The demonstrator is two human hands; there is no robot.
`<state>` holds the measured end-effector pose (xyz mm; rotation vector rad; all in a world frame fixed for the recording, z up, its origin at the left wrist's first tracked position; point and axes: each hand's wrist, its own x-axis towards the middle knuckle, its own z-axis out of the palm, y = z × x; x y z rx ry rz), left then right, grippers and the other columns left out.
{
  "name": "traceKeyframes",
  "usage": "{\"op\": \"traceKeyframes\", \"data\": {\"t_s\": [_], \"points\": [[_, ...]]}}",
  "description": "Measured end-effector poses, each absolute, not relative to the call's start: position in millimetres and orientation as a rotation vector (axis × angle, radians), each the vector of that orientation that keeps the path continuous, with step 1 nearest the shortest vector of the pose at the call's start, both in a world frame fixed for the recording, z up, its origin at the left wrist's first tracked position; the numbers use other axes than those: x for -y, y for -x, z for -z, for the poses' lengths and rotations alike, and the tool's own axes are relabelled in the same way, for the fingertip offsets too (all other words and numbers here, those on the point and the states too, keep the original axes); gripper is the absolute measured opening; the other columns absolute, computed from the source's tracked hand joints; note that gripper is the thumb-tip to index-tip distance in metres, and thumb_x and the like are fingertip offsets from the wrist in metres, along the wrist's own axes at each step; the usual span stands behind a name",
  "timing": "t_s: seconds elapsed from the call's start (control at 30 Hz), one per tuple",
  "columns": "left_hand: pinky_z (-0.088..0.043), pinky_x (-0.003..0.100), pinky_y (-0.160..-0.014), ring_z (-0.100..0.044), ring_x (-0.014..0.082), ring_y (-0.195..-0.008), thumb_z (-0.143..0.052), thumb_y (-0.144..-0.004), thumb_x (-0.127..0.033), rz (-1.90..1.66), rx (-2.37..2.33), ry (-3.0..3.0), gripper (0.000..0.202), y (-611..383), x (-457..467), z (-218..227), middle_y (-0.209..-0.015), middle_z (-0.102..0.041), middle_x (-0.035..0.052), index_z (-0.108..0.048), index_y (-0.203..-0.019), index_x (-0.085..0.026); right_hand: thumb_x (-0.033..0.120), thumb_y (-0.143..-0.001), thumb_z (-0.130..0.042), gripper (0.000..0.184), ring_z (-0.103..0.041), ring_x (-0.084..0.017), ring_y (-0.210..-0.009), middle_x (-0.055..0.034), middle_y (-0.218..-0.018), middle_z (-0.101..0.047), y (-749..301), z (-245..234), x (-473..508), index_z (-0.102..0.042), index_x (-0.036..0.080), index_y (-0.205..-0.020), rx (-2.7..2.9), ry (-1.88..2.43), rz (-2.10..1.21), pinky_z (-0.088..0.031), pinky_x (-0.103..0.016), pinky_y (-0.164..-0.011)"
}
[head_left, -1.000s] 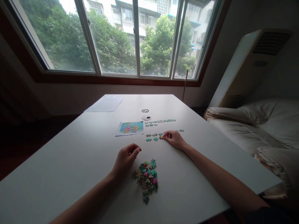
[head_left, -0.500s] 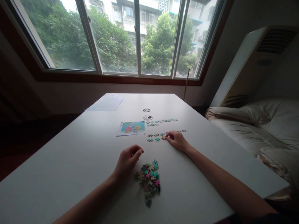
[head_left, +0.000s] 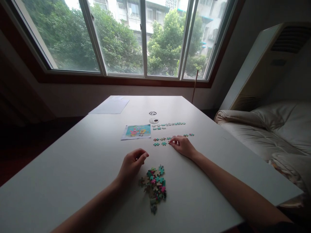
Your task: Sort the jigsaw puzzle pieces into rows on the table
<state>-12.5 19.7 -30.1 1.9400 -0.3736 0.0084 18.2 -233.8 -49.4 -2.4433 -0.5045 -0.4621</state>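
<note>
My left hand [head_left: 132, 164] rests on the white table [head_left: 73, 168] with its fingers curled loosely; nothing shows in it. Just to its right lies a heap of loose jigsaw pieces [head_left: 154, 185], teal, pink and tan. Further out, my right hand [head_left: 182, 145] pinches a small puzzle piece [head_left: 170, 141] at the end of a short row of laid-out pieces [head_left: 161, 141]. A second row of teal pieces [head_left: 170, 124] lies beyond it. A colourful reference picture [head_left: 136, 131] lies left of the rows.
A sheet of paper [head_left: 110, 106] lies at the table's far left. Two small round lids or discs [head_left: 154, 120] sit near the middle. A padded sofa or bedding [head_left: 267, 129] stands close to the table's right edge. A wide window [head_left: 143, 38] spans the far wall.
Both hands have stayed almost in place; my right hand's fingers have shifted slightly over the piece at the row's end. The view has tilted a little.
</note>
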Motion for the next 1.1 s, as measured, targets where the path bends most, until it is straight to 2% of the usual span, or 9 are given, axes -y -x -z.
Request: {"op": "traceKeyframes", "data": {"t_s": [0.23, 0.33, 0.47, 0.57, 0.9, 1.1], "points": [[-0.037, 0.023, -0.053, -0.048, 0.0132, -0.054, -0.049, -0.075, -0.036, 0.026, 0.399, -1.946, 0.024, 8.4, -19.5, 34.6, -0.055, -0.049, -0.0018, -0.059, -0.070, -0.015, 0.019, -0.078, -0.055, 0.012, -0.048, -0.009, -0.056, -0.0011, -0.073, -0.058, -17.3, 48.4, 234.8, -0.065, 0.020, -0.083, 0.487, 2.460, 0.468, -0.040, -0.021, -0.060], [-0.036, 0.022, -0.053, -0.047, 0.0127, -0.054, -0.049, -0.076, -0.036, 0.053, 0.410, -1.946, 0.023, 8.6, -20.7, 34.0, -0.056, -0.049, -0.0020, -0.058, -0.070, -0.015, 0.021, -0.080, -0.052, 0.013, -0.049, -0.009, -0.057, -0.0024, -0.080, -0.059, -1.6, 40.4, 226.9, -0.065, 0.020, -0.085, 0.654, 2.434, 0.415, -0.041, -0.021, -0.062], [-0.036, 0.022, -0.051, -0.046, 0.0126, -0.052, -0.049, -0.075, -0.036, 0.050, 0.413, -1.954, 0.023, 10.4, -20.7, 31.1, -0.053, -0.047, -0.0026, -0.058, -0.067, -0.015, 0.033, -0.078, -0.058, 0.022, -0.053, -0.010, -0.066, -0.0039, -0.089, -0.059, 27.9, 27.4, 209.5, -0.063, 0.023, -0.097, 1.002, 2.379, 0.163, -0.042, -0.021, -0.064], [-0.036, 0.021, -0.050, -0.046, 0.0125, -0.052, -0.049, -0.075, -0.035, 0.036, 0.422, -1.953, 0.023, 11.4, -20.2, 30.8, -0.053, -0.048, -0.0025, -0.058, -0.068, -0.015, 0.037, -0.075, -0.061, 0.027, -0.055, -0.014, -0.078, -0.0042, -0.090, -0.059, 39.1, 23.2, 201.2, -0.062, 0.024, -0.099, 1.074, 2.380, 0.116, -0.042, -0.023, -0.071], [-0.035, 0.020, -0.049, -0.047, 0.0124, -0.051, -0.050, -0.074, -0.035, 0.025, 0.431, -1.975, 0.023, 14.8, -18.9, 30.2, -0.053, -0.051, -0.0026, -0.060, -0.067, -0.016, 0.030, -0.078, -0.059, 0.019, -0.054, -0.012, -0.079, -0.0035, -0.088, -0.057, 34.9, 28.1, 201.4, -0.064, 0.022, -0.094, 1.042, 2.327, 0.044, -0.042, -0.021, -0.072], [-0.035, 0.021, -0.049, -0.047, 0.0121, -0.051, -0.050, -0.074, -0.034, 0.012, 0.436, -1.973, 0.022, 15.2, -18.4, 28.5, -0.052, -0.050, -0.0029, -0.060, -0.066, -0.016, 0.023, -0.081, -0.054, 0.019, -0.054, -0.011, -0.074, -0.0049, -0.089, -0.056, 34.4, 30.5, 202.0, -0.062, 0.020, -0.098, 0.989, 2.279, 0.024, -0.043, -0.021, -0.070]]}}
